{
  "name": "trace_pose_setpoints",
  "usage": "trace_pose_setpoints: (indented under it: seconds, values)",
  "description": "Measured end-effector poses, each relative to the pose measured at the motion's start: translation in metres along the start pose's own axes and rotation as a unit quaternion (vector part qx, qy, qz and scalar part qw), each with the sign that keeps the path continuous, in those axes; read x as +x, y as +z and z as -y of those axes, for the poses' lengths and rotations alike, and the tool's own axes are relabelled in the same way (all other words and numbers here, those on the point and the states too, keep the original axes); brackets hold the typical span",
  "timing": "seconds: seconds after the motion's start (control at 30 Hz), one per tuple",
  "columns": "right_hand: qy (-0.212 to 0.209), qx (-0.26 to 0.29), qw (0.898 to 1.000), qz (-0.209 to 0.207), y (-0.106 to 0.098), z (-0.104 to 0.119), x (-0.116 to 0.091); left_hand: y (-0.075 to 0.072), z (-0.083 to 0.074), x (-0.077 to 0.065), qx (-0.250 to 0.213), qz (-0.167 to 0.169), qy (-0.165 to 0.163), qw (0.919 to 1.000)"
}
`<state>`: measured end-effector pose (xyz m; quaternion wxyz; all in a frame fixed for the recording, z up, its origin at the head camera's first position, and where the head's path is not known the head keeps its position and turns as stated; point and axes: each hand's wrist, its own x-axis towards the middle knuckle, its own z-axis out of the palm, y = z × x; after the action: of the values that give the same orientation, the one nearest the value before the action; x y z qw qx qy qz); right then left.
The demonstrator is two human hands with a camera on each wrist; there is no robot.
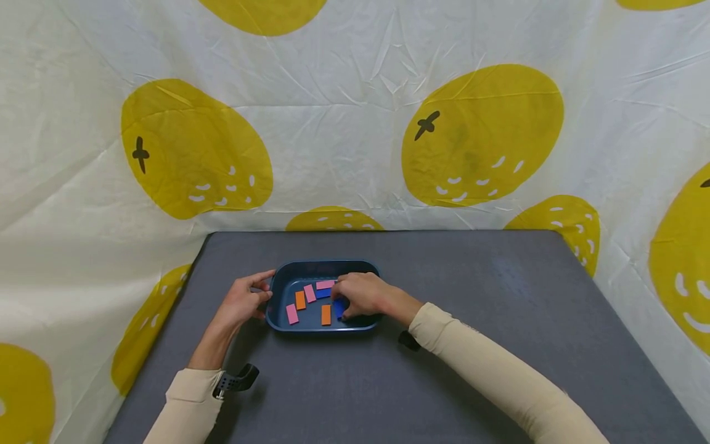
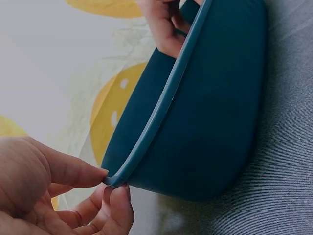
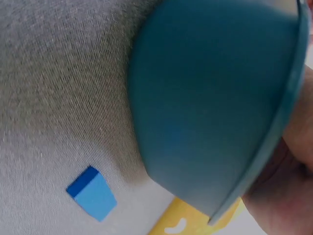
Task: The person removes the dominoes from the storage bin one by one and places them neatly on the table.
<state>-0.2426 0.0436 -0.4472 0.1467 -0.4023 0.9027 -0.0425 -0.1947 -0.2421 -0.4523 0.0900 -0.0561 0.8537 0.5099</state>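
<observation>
A dark teal tray (image 1: 324, 330) stands on the grey table, holding several small flat blocks. My left hand (image 1: 242, 302) pinches the tray's left rim; in the left wrist view the left hand (image 2: 63, 188) has its thumb and fingertips on either side of that rim. My right hand (image 1: 363, 294) reaches over the right side into the tray, thumb and fingers curled down about a blue block (image 1: 339, 308), which they partly hide. Left of it lie an orange block (image 1: 325, 315), a second orange one, several pink blocks (image 1: 292, 314) and another blue block (image 1: 323, 293).
In the right wrist view, a loose blue block (image 3: 93, 192) lies on the cloth-covered table (image 3: 54, 112) outside the tray. A white curtain with yellow fruit shapes (image 1: 482, 135) hangs behind the table. Each forearm wears a beige sleeve (image 1: 499, 370) and a dark wrist strap.
</observation>
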Motion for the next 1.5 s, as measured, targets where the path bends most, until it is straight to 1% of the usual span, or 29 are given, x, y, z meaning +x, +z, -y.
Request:
trace_pose_setpoints:
  seconds: [0.3, 0.43, 0.63, 0.87, 1.0, 1.27, 1.5]
  values:
    - [0.010, 0.033, 0.999, -0.019, -0.012, -0.009, -0.016, 0.000, 0.000, 0.000, -0.004, 0.003, -0.001, 1.0000]
    - [0.016, 0.039, 0.999, -0.021, -0.015, -0.013, -0.022, 0.000, -0.001, 0.000, -0.006, 0.006, -0.003, 1.0000]
    - [0.018, 0.038, 0.999, -0.027, -0.021, -0.019, -0.031, -0.001, -0.002, 0.000, -0.007, 0.006, -0.004, 0.9999]
    - [0.013, 0.047, 0.998, -0.048, -0.029, -0.024, -0.045, -0.001, -0.001, 0.000, -0.010, 0.010, -0.007, 0.9999]
    - [0.012, 0.047, 0.997, -0.063, -0.031, -0.028, -0.051, -0.001, -0.001, 0.000, -0.011, 0.008, -0.008, 0.9999]
    - [0.021, 0.043, 0.995, -0.085, -0.034, -0.038, -0.063, -0.001, -0.002, 0.000, -0.009, 0.005, -0.006, 0.9999]
    - [0.023, 0.033, 0.993, -0.109, -0.034, -0.050, -0.076, -0.001, -0.003, -0.001, -0.008, 0.007, -0.005, 0.9999]
